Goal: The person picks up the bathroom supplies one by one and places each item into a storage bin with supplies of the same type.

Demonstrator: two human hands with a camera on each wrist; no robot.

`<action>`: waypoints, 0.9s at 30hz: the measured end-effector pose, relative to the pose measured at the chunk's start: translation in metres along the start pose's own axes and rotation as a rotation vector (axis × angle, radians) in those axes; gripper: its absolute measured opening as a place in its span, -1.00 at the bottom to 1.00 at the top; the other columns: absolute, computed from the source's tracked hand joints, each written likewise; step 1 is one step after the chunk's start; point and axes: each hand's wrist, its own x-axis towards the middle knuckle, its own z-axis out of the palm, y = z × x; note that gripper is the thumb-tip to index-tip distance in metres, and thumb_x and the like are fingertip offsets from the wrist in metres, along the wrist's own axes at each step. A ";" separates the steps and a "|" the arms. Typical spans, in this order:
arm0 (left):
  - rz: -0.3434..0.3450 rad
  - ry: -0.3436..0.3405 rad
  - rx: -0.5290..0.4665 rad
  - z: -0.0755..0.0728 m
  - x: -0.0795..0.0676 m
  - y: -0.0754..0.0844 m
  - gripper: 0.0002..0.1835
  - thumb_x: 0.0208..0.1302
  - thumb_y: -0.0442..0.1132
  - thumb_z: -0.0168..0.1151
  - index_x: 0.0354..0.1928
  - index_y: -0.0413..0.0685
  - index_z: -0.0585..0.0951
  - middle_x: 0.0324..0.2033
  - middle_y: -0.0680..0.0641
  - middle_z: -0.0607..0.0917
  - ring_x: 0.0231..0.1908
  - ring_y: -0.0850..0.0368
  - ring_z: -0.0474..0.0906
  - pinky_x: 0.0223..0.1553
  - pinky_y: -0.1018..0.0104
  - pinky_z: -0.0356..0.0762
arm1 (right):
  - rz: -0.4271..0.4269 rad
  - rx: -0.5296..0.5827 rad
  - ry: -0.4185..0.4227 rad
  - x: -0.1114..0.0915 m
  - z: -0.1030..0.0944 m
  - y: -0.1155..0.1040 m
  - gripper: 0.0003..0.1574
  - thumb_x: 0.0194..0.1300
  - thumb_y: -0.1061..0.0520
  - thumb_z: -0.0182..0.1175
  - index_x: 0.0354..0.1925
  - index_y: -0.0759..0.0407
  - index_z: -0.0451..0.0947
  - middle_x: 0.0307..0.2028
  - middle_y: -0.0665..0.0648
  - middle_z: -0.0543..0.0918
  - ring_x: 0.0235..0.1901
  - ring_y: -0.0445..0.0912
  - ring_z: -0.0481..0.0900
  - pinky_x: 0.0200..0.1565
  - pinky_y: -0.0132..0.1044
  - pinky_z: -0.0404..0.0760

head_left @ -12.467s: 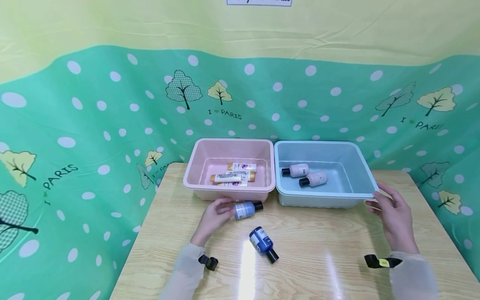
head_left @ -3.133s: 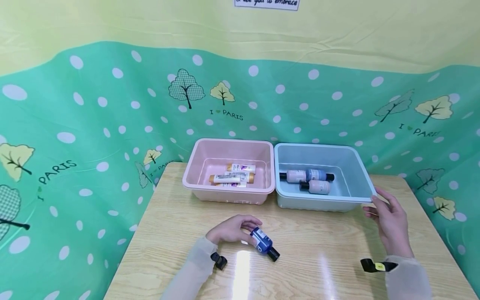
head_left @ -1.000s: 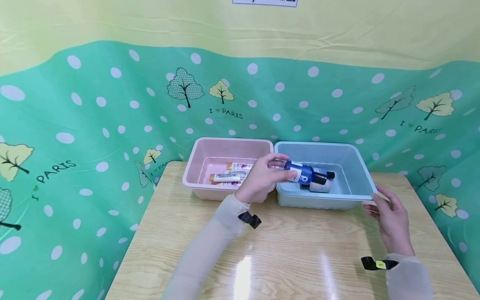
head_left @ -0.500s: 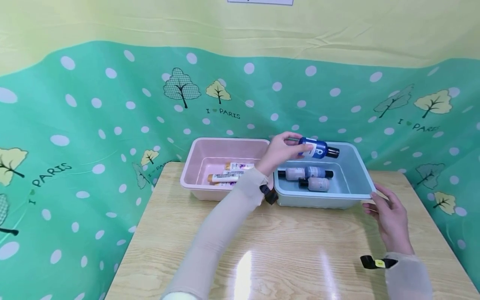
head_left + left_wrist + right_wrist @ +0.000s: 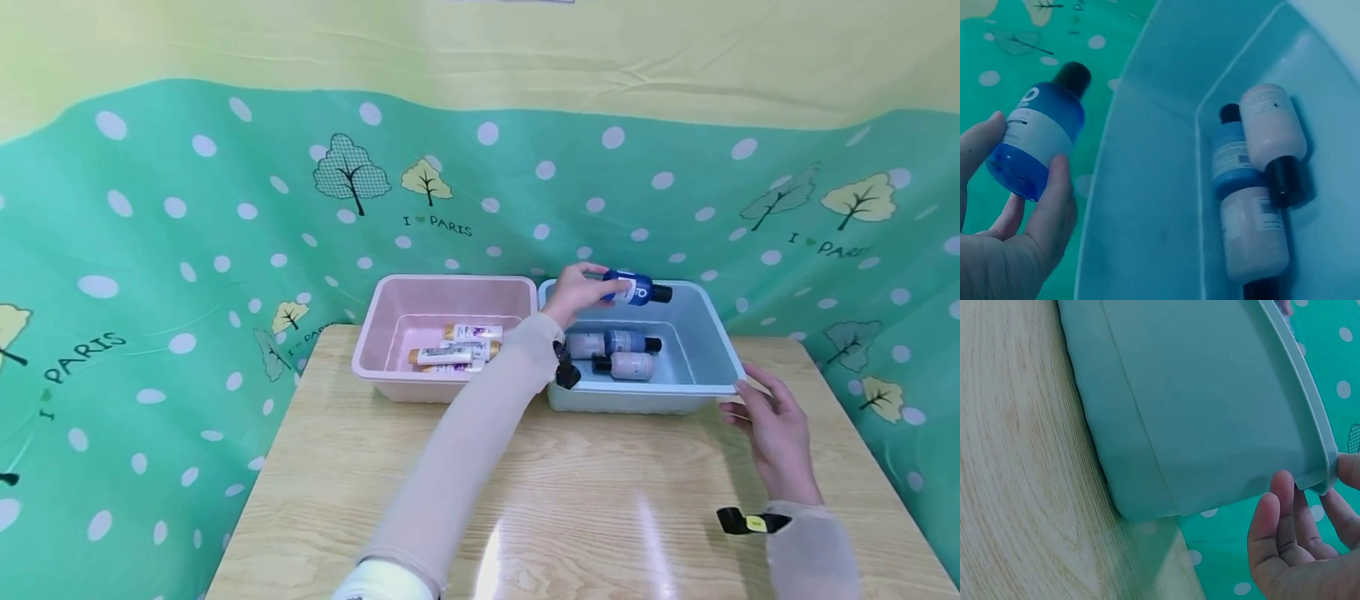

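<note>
My left hand (image 5: pixel 576 293) grips a dark blue bottle (image 5: pixel 637 289) with a black cap, held tilted above the back part of the light blue bin (image 5: pixel 637 402). In the left wrist view, thumb and fingers close around the bottle's lower body (image 5: pixel 1041 137), its cap pointing up and away. Inside the bin lie a paler blue bottle (image 5: pixel 627 341) and two pinkish bottles, one in front (image 5: pixel 632 366) and one at the left (image 5: pixel 587 345). At the bin's front right corner my right hand (image 5: pixel 778 442) pinches the rim (image 5: pixel 1330 465) between thumb and fingers.
Left of the blue bin stands a pink bin (image 5: pixel 420 390) with several white tubes (image 5: pixel 446 356) in a pile. Both stand at the back of a wooden table (image 5: pixel 600 492), in front of a green dotted curtain (image 5: pixel 247 150).
The paler blue bottle went from table to blue bin. My left hand then took the dark blue bottle off the table and raised it over that bin. My right hand stays at the rim.
</note>
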 end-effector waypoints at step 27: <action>-0.025 -0.086 -0.104 -0.019 -0.015 -0.002 -0.49 0.17 -0.32 0.50 0.16 -0.24 0.56 -0.21 -0.03 0.71 -0.07 -0.04 0.68 -0.08 0.14 0.69 | 0.007 -0.047 0.020 -0.001 0.002 0.000 -0.30 0.37 -0.01 0.31 0.41 -0.03 0.39 -0.07 -0.04 0.62 -0.35 -0.15 0.72 -0.31 -0.39 0.71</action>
